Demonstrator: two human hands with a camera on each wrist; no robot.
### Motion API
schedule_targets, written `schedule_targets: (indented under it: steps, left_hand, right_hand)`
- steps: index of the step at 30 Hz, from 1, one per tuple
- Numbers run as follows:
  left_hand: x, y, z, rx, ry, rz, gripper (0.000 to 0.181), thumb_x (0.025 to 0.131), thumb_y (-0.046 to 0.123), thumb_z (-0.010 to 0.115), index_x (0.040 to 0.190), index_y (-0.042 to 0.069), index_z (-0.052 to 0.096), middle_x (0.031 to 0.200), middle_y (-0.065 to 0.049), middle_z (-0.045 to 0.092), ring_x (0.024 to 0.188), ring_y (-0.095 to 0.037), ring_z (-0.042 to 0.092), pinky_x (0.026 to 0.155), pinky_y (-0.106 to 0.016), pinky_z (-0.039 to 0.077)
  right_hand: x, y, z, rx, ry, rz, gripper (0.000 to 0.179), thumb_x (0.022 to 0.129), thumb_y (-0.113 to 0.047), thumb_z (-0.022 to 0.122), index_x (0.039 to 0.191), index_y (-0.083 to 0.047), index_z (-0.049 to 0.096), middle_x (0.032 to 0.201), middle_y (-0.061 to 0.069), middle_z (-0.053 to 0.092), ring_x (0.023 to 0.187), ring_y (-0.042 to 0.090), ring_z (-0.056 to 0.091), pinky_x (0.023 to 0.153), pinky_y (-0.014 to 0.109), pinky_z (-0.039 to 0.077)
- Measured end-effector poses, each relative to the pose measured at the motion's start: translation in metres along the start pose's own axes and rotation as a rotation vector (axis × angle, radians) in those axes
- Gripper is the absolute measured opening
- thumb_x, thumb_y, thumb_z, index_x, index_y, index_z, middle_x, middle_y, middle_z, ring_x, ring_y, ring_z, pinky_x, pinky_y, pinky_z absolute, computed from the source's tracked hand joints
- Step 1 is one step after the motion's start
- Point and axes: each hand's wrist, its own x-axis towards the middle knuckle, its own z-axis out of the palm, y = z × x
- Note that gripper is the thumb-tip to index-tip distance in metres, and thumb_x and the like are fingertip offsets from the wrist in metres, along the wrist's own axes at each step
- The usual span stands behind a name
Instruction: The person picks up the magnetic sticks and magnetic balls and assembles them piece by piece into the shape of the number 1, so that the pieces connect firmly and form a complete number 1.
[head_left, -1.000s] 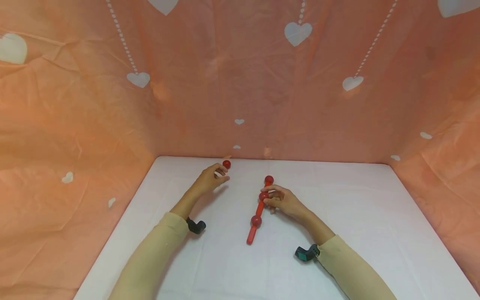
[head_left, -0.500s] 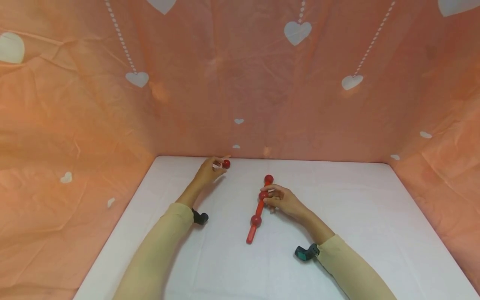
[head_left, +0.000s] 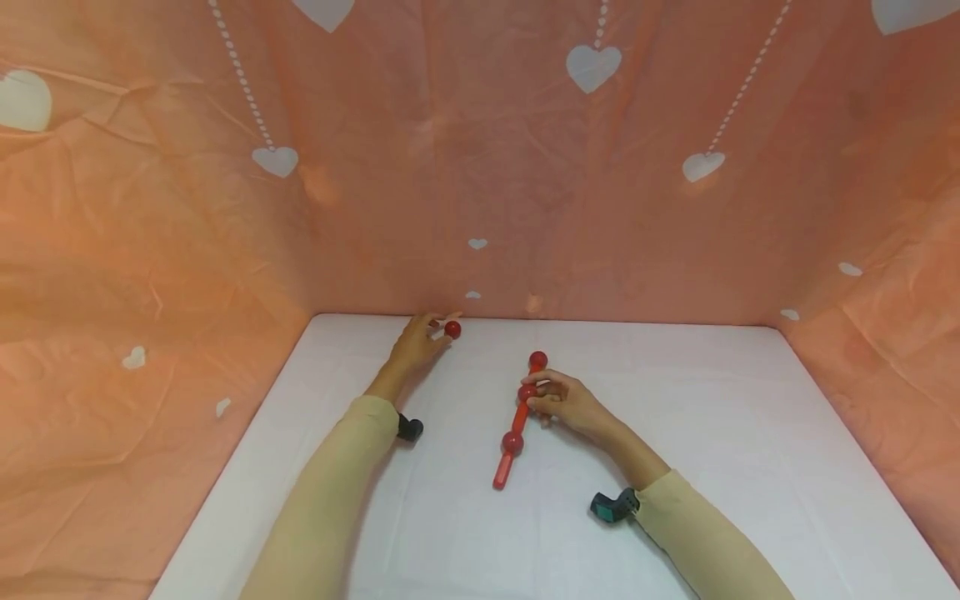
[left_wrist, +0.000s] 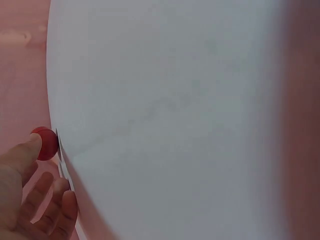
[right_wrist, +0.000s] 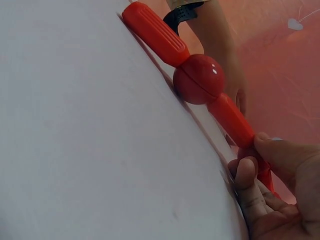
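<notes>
A red ball (head_left: 452,330) stands near the far edge of the white table. My left hand (head_left: 417,342) is beside it, fingers apart. In the left wrist view the thumb tip (left_wrist: 31,142) overlaps the ball (left_wrist: 46,143), while the visible other fingers lie below it. Right of there, red rods and balls form a straight chain (head_left: 521,414). My right hand (head_left: 573,406) grips it at the middle ball, thumb and fingers around that spot. In the right wrist view a ridged rod (right_wrist: 156,34) and a glossy ball (right_wrist: 199,79) extend beyond the fingers.
The white table (head_left: 660,400) is enclosed by orange cloth walls (head_left: 480,167) printed with pale hearts. Its far edge runs along the back wall, close behind the left hand. A dark wrist camera (head_left: 613,506) sits at the right cuff, another (head_left: 409,428) at the left.
My left hand has moved a little farther out toward the back wall, its thumb coming up to the loose ball. The right hand and the chain have stayed in place.
</notes>
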Motion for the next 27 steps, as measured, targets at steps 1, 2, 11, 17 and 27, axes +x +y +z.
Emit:
schedule_targets:
  steps: [1, 2, 11, 17, 27]
  left_hand:
    - [-0.0002, 0.0003, 0.0003, -0.001, 0.007, 0.006, 0.054, 0.104, 0.02, 0.071, 0.154, 0.008, 0.053, 0.15, -0.019, 0.055, 0.136, -0.039, 0.058, 0.114, -0.06, 0.042]
    - [0.0, 0.0007, 0.0008, -0.003, 0.01, 0.01, 0.055, 0.104, 0.02, 0.071, 0.155, 0.009, 0.053, 0.151, -0.018, 0.055, 0.137, -0.039, 0.058, 0.115, -0.06, 0.042]
    - [0.0045, 0.006, 0.0065, 0.072, -0.003, 0.005, 0.053, 0.106, 0.019, 0.069, 0.157, 0.022, 0.056, 0.152, -0.018, 0.054, 0.138, -0.037, 0.056, 0.111, -0.063, 0.043]
    - [0.0036, 0.0062, 0.0083, 0.093, 0.015, -0.017, 0.045, 0.106, 0.021, 0.069, 0.15, 0.012, 0.059, 0.146, -0.019, 0.059, 0.138, -0.038, 0.055, 0.112, -0.062, 0.043]
    - [0.0015, -0.001, 0.009, 0.025, 0.028, -0.017, 0.041, 0.105, 0.022, 0.07, 0.142, 0.007, 0.06, 0.143, -0.02, 0.061, 0.134, -0.038, 0.058, 0.113, -0.055, 0.044]
  right_hand:
    - [0.0, -0.0005, 0.0, 0.002, 0.002, 0.003, 0.042, 0.102, -0.007, 0.072, 0.143, -0.002, 0.062, 0.117, 0.017, 0.065, 0.081, 0.022, 0.067, 0.071, 0.028, 0.061]
    - [0.0004, -0.0004, -0.0001, 0.001, 0.003, 0.004, 0.042, 0.102, -0.007, 0.072, 0.143, -0.002, 0.062, 0.117, 0.018, 0.065, 0.081, 0.023, 0.067, 0.071, 0.028, 0.06]
    - [0.0005, -0.0008, 0.0001, 0.005, 0.008, 0.008, 0.043, 0.102, -0.007, 0.072, 0.143, 0.0, 0.061, 0.116, 0.019, 0.064, 0.081, 0.023, 0.066, 0.07, 0.028, 0.06]
    - [0.0002, -0.0005, 0.0006, -0.005, 0.019, 0.007, 0.043, 0.103, -0.009, 0.072, 0.144, -0.001, 0.061, 0.113, 0.016, 0.063, 0.072, 0.019, 0.066, 0.07, 0.028, 0.06]
    - [0.0002, 0.0001, 0.0013, 0.001, 0.045, 0.015, 0.042, 0.103, -0.009, 0.071, 0.144, -0.003, 0.062, 0.115, 0.014, 0.069, 0.074, 0.021, 0.065, 0.069, 0.027, 0.058]
